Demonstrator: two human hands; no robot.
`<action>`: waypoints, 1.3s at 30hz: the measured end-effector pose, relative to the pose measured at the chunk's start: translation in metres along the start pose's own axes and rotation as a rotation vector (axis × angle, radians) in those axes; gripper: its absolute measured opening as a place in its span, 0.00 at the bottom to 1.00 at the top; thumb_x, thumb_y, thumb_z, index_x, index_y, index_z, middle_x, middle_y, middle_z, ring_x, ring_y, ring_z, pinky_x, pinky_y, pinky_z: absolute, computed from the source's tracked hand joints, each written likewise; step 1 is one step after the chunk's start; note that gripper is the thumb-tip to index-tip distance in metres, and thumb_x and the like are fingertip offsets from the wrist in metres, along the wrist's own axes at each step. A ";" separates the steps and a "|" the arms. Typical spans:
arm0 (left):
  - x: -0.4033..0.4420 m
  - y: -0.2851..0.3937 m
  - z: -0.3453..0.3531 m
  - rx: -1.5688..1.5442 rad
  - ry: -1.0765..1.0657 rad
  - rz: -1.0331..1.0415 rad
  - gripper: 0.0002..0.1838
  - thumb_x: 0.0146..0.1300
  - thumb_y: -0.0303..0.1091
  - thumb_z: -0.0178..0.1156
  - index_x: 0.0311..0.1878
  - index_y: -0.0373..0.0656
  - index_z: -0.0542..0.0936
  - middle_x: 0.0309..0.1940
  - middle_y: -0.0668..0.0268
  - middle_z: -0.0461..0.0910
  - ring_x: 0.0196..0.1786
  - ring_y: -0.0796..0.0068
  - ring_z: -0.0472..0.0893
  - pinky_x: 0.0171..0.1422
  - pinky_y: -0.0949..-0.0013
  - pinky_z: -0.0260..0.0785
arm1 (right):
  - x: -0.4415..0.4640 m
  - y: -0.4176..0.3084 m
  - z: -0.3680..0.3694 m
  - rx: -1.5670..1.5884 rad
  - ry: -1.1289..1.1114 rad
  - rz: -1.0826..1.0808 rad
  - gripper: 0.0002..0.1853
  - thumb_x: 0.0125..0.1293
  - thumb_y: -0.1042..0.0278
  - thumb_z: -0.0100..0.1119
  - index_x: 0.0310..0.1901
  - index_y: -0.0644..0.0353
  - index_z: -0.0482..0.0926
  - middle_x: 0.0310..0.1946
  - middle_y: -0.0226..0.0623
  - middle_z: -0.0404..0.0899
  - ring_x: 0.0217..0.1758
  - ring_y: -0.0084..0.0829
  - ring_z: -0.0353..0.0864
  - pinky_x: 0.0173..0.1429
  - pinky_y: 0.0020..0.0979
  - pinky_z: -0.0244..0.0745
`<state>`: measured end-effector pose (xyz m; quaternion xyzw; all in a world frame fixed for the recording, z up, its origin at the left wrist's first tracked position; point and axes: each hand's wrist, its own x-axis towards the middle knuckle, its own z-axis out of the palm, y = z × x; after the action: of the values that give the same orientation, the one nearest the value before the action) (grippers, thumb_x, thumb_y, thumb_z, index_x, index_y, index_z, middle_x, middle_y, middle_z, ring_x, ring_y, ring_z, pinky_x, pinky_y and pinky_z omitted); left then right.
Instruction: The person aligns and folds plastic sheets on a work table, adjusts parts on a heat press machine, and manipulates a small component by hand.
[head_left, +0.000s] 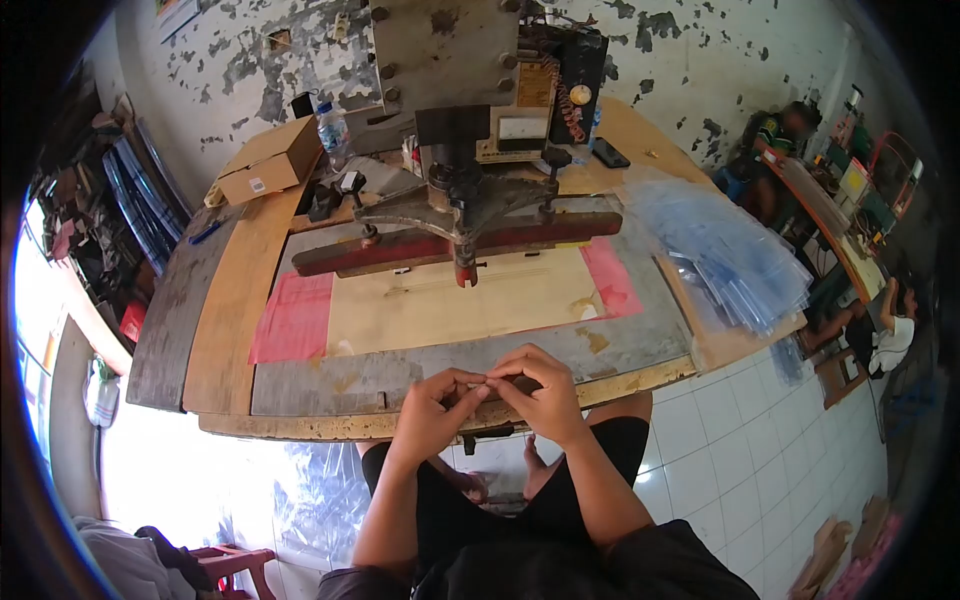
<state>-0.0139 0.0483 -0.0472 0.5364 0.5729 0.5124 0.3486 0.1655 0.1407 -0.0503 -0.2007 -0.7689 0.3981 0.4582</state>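
Note:
My left hand (436, 410) and my right hand (540, 392) meet at the front edge of the worktable, over my lap. Thumb and fingers of each are pinched together, tips touching or nearly so. Whatever lies between them, if anything, is too small to make out. Beyond them a cream sheet (460, 299) with pink ends (292, 318) lies flat on the grey metal bed (400, 372). Above that sheet hangs the red-edged bar (400, 249) of a heavy press (450, 205).
Clear plastic sleeves (720, 250) are heaped on the right side. A cardboard box (268, 160), a water bottle (333, 132) and a phone (610, 153) stand or lie at the back. A blue pen (205, 233) is at left. Two people sit at the right.

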 end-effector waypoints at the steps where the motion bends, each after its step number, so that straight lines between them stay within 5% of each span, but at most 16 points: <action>1: 0.000 -0.002 0.000 0.014 0.001 -0.015 0.08 0.74 0.29 0.68 0.50 0.35 0.86 0.28 0.70 0.84 0.30 0.87 0.79 0.35 0.78 0.68 | 0.000 0.000 0.000 -0.006 0.003 0.022 0.10 0.62 0.85 0.72 0.44 0.64 0.87 0.42 0.39 0.87 0.44 0.31 0.89 0.49 0.30 0.83; 19: -0.001 -0.007 0.002 0.012 0.062 0.017 0.08 0.75 0.29 0.66 0.49 0.33 0.84 0.36 0.65 0.88 0.37 0.82 0.83 0.44 0.75 0.75 | -0.003 0.002 0.003 -0.025 -0.035 -0.034 0.11 0.63 0.82 0.73 0.46 0.62 0.88 0.44 0.39 0.88 0.43 0.36 0.89 0.49 0.33 0.83; 25: 0.000 -0.004 0.003 0.019 0.091 0.153 0.08 0.73 0.29 0.68 0.48 0.34 0.88 0.35 0.61 0.89 0.35 0.80 0.85 0.40 0.74 0.75 | 0.000 -0.003 0.002 -0.057 -0.026 0.016 0.10 0.61 0.84 0.74 0.43 0.65 0.87 0.40 0.35 0.85 0.41 0.26 0.86 0.45 0.27 0.80; 35: -0.003 -0.001 -0.001 -0.053 0.058 -0.005 0.10 0.72 0.29 0.69 0.52 0.35 0.89 0.41 0.64 0.90 0.42 0.80 0.86 0.49 0.73 0.78 | 0.001 0.000 0.006 -0.089 0.033 -0.013 0.09 0.64 0.86 0.68 0.44 0.66 0.86 0.41 0.39 0.88 0.43 0.32 0.90 0.49 0.30 0.83; 39: 0.000 -0.008 0.002 -0.003 0.118 0.150 0.10 0.71 0.29 0.70 0.52 0.36 0.89 0.39 0.65 0.90 0.37 0.82 0.84 0.44 0.75 0.75 | 0.001 0.000 0.006 -0.075 0.015 -0.015 0.08 0.63 0.84 0.70 0.44 0.66 0.87 0.42 0.40 0.89 0.45 0.33 0.90 0.50 0.31 0.83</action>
<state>-0.0145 0.0493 -0.0557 0.5464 0.5498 0.5685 0.2756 0.1601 0.1392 -0.0511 -0.2150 -0.7814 0.3638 0.4591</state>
